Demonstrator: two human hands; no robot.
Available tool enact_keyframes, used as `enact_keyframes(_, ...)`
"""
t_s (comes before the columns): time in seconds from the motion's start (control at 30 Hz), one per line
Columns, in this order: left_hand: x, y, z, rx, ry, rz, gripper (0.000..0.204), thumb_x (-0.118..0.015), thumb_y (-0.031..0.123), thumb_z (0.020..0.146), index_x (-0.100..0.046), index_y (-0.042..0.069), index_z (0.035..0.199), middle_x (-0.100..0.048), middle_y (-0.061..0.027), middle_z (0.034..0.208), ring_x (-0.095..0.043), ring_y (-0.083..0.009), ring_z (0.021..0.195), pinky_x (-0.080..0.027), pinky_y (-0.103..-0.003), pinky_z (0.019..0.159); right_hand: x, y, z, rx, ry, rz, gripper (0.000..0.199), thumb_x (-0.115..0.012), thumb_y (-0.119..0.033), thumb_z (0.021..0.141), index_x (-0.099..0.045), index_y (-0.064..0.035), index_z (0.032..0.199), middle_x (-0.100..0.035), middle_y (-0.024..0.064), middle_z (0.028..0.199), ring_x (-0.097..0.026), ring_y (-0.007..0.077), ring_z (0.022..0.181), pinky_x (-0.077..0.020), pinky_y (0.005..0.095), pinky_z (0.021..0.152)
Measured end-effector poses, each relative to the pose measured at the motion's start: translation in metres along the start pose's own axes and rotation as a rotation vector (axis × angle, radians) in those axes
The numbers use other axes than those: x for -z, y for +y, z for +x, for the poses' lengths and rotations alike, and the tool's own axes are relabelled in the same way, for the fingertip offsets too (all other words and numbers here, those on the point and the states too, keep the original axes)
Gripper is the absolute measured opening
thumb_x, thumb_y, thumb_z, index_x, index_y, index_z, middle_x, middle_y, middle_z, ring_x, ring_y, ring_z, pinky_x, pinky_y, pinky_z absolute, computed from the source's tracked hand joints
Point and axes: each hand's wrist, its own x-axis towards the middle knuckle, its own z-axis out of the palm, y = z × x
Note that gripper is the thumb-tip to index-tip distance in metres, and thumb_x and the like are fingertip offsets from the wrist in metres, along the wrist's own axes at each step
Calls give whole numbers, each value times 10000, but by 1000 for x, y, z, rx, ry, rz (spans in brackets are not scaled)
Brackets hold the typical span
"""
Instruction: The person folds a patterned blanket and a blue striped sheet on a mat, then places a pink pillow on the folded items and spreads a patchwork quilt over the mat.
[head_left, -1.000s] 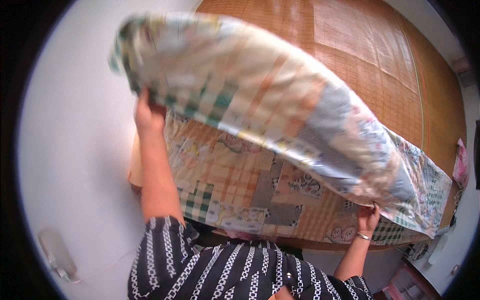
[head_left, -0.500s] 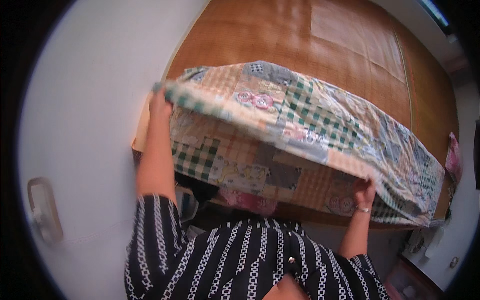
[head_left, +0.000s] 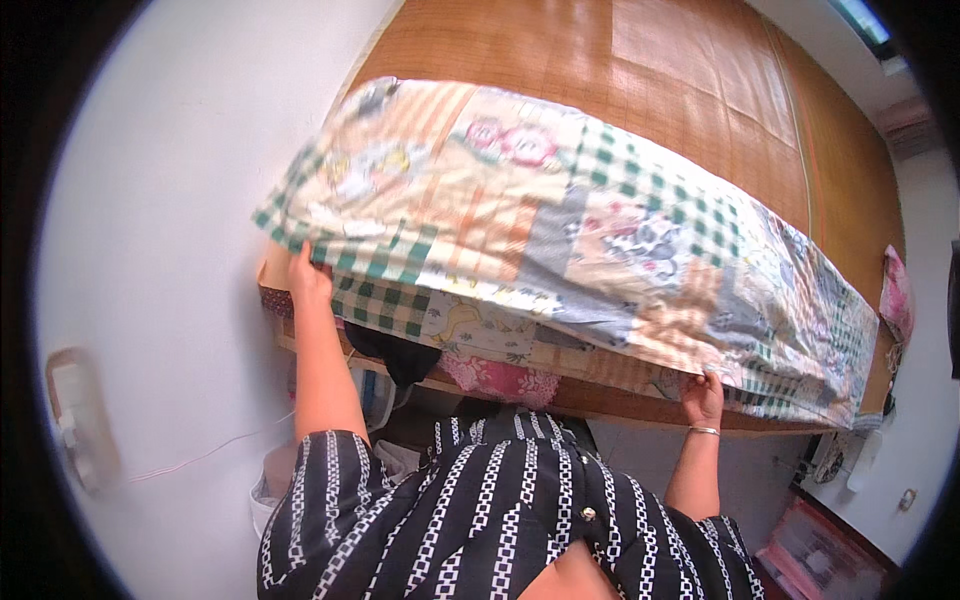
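A patchwork-print bedcover (head_left: 480, 215) lies folded in layers along the near side of the bed, with green checks, orange checks, grey patches and pink bears. My left hand (head_left: 311, 277) grips its near edge close to the left end, fingers closed and partly hidden by the cloth. At the right, my right hand (head_left: 704, 398) pinches the same near edge. Between the hands the upper layer hangs slightly over the lower one. The cloth's left corner is blurred by motion.
A brown woven mat (head_left: 520, 50) covers the bed beyond the cloth. White wall (head_left: 180, 200) closes off the left side, with a switch or socket plate (head_left: 80, 425) on it. Black cloth (head_left: 398, 352) and pink lacy cloth (head_left: 500, 380) hang at the bed's near edge.
My left hand has come down and toward me, bringing the upper layer's edge with it. The top layer now spreads flatter and farther back. My right hand moved slightly left and nearer.
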Motion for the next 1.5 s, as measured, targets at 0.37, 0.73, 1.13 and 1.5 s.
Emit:
enact_keyframes(0.37,33,12,19,146,225,191,234,-543,134,832,-514,80,1057,-570,-56,961,-582,-187,792,-493,-300,563,-1,7,11,12,360,-98,160,-471,-128,819,-485,-81,666,-493,-9,577,-521,126,582,-487,272,595)
enact_keyframes(0.73,41,5,9,111,192,246,199,-504,41,824,-490,52,1022,-551,-86,946,-560,-224,806,-489,-355,666,25,33,21,-104,595,-227,82,-467,-187,824,-498,-117,797,-562,10,671,-555,160,628,-451,278,549)
enact_keyframes(1.13,53,17,44,361,176,-191,366,-547,186,835,-466,37,1159,-522,-128,1132,-526,-302,998,-461,-438,820,-55,21,81,367,572,-708,275,-452,-76,786,-503,-43,1055,-552,17,845,-551,138,725,-399,231,518)
enact_keyframes(1.5,67,57,38,47,160,185,270,-567,59,789,-536,-20,1045,-564,-74,1026,-540,-178,893,-418,-297,777,-453,113,172,484,-150,-932,220,-463,-84,819,-544,-29,1016,-579,43,901,-577,132,753,-435,236,633)
